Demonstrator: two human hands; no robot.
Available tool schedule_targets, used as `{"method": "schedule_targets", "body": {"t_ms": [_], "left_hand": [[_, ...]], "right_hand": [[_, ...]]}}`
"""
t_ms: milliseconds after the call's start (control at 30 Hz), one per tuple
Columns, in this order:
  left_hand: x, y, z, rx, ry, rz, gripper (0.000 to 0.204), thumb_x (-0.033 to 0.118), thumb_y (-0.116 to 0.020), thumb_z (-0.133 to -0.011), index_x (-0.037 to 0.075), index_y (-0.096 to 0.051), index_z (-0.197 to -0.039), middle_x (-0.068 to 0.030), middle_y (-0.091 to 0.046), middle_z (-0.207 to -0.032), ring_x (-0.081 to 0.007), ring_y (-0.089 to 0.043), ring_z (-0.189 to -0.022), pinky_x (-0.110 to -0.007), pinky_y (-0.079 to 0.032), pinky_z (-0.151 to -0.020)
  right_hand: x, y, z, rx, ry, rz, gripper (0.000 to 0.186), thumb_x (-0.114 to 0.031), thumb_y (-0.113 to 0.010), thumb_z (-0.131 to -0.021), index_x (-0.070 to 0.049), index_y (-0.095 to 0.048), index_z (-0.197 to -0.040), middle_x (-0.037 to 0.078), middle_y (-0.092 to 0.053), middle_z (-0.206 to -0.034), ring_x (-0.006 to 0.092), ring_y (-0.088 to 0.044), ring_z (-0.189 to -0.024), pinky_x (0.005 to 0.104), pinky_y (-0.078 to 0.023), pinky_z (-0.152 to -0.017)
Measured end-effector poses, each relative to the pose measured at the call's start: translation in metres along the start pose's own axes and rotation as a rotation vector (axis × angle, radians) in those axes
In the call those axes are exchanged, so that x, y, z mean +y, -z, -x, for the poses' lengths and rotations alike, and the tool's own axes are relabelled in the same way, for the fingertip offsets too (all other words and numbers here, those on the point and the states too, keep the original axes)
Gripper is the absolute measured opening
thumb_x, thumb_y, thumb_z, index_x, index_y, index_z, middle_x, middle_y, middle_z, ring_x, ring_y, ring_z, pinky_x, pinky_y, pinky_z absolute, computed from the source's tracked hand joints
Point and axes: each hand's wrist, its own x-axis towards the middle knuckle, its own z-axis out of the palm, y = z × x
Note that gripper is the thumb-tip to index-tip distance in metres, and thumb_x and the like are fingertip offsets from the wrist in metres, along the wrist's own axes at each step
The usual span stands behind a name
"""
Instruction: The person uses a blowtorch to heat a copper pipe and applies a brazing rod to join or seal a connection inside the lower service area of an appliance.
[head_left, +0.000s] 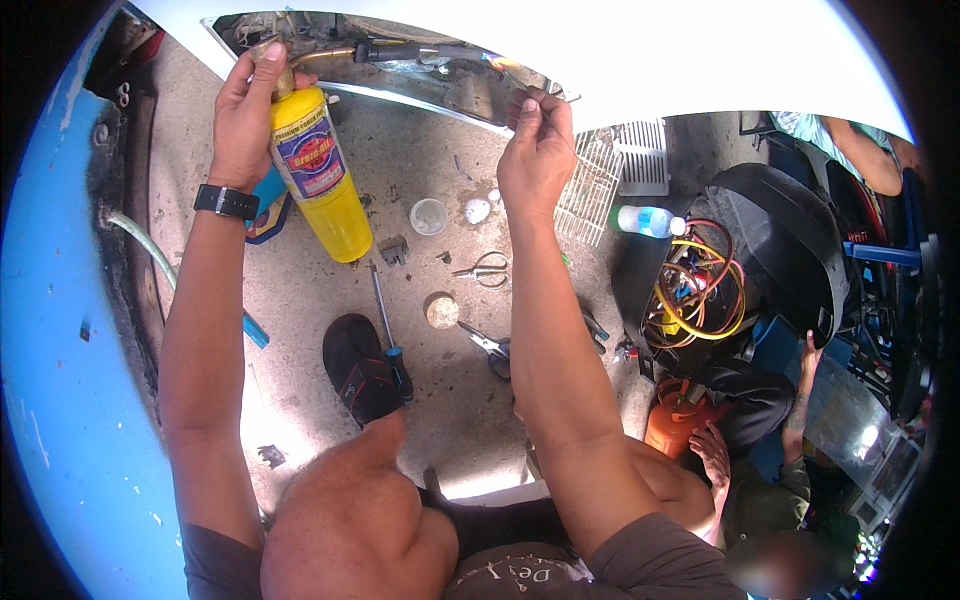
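Left hand [243, 115] grips torch [325, 57] atop cylinder [325, 195]; right hand [538, 150], cylinder's right, pinches unclear item; torch drift risks burns there

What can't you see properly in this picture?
In the head view:
What the right hand pinches: too small.
Yellow cylinder: top partly behind the left hand.
Black bag: bottom under coiled hoses.
Dark tool: partly behind the right forearm.
Upper-right person: partly behind the white panel.
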Motion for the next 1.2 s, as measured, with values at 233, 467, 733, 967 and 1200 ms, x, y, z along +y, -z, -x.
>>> {"method": "schedule_targets", "body": {"t_ms": [233, 467, 733, 967, 1200], "left_hand": [[0.000, -0.001, 0.000, -0.007, -0.004, 0.003, 0.044, 0.043, -0.064, -0.097, 0.007, -0.060, -0.121, -0.0096, -0.072, -0.094, -0.0170, -0.071, -0.090, -0.029, -0.059, -0.078], [0.002, 0.001, 0.001, -0.008, 0.033, 0.020, 0.033, 0.034, -0.060, -0.101, 0.006, -0.062, -0.118, -0.0071, -0.069, -0.091, -0.0206, -0.070, -0.097, -0.032, -0.058, -0.084], [0.001, 0.000, 0.000, -0.016, 0.008, -0.044, 0.043, 0.045, -0.063, -0.097, 0.009, -0.060, -0.119, -0.0098, -0.072, -0.094, -0.0171, -0.071, -0.089, -0.029, -0.058, -0.078], [0.002, -0.001, -0.002, -0.009, 0.039, -0.016, 0.037, 0.037, -0.061, -0.100, 0.006, -0.061, -0.121, -0.0074, -0.070, -0.092, -0.0216, -0.070, -0.098, -0.032, -0.059, -0.084], [0.003, -0.003, 0.001, -0.003, 0.009, -0.014, 0.038, 0.042, -0.064, -0.098, 0.008, -0.061, -0.116, -0.0086, -0.072, -0.094, -0.0173, -0.071, -0.092, -0.029, -0.059, -0.079]], "right_hand": [[0.005, -0.001, -0.003, 0.003, 0.033, 0.001, 0.016, -0.015, -0.052, -0.104, -0.002, -0.060, -0.108, 0.017, -0.072, -0.088, 0.0239, -0.071, -0.081, 0.0353, -0.054, -0.071], [-0.006, 0.003, -0.004, -0.049, -0.055, 0.020, 0.017, -0.010, -0.050, -0.105, 0.004, -0.058, -0.111, 0.014, -0.071, -0.103, 0.0154, -0.068, -0.092, 0.0286, -0.056, -0.081], [-0.008, 0.003, -0.005, -0.068, -0.078, -0.025, 0.018, -0.012, -0.051, -0.105, 0.003, -0.058, -0.111, 0.013, -0.072, -0.101, 0.0150, -0.068, -0.091, 0.0284, -0.056, -0.081], [0.003, 0.002, -0.007, -0.034, -0.016, -0.027, 0.015, -0.015, -0.053, -0.103, -0.002, -0.059, -0.108, 0.019, -0.073, -0.094, 0.0246, -0.073, -0.087, 0.0357, -0.055, -0.074], [-0.001, 0.001, -0.007, -0.047, -0.007, -0.024, 0.016, -0.017, -0.052, -0.104, -0.002, -0.059, -0.109, 0.019, -0.073, -0.095, 0.0255, -0.073, -0.089, 0.0360, -0.055, -0.076]]}}
